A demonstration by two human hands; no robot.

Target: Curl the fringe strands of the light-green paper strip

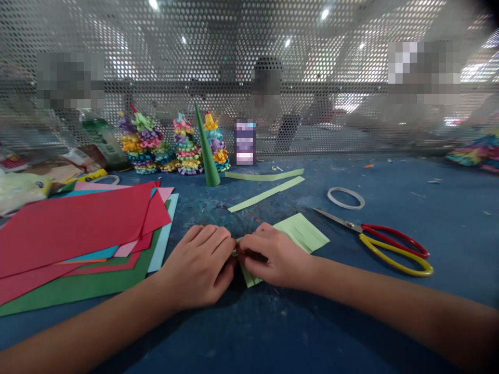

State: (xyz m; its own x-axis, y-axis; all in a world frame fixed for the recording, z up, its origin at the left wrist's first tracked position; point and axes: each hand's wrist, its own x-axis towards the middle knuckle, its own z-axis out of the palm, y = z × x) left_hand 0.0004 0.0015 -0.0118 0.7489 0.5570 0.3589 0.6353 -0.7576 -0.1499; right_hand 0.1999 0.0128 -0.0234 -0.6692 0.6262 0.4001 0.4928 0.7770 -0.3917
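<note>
A piece of light green paper (303,231) lies on the blue table under my right hand, its lower corner showing below the fingers. My right hand (275,255) is closed, pinching the paper's left edge between thumb and fingers. Against those fingertips, my left hand (205,262) is curled shut with thumb and forefinger pressed together at the same edge. What the left fingers grip is mostly hidden by the hand. Beyond the hands lie two light green paper strips (268,193), apart from each other.
Scissors (360,228) with red and yellow handles lie at right, near a tape ring (330,198). Stacked coloured sheets (78,228) cover the left. A green paper cone (207,150), frilly paper trees (189,150) and a phone (245,141) stand before the perforated metal screen (319,111).
</note>
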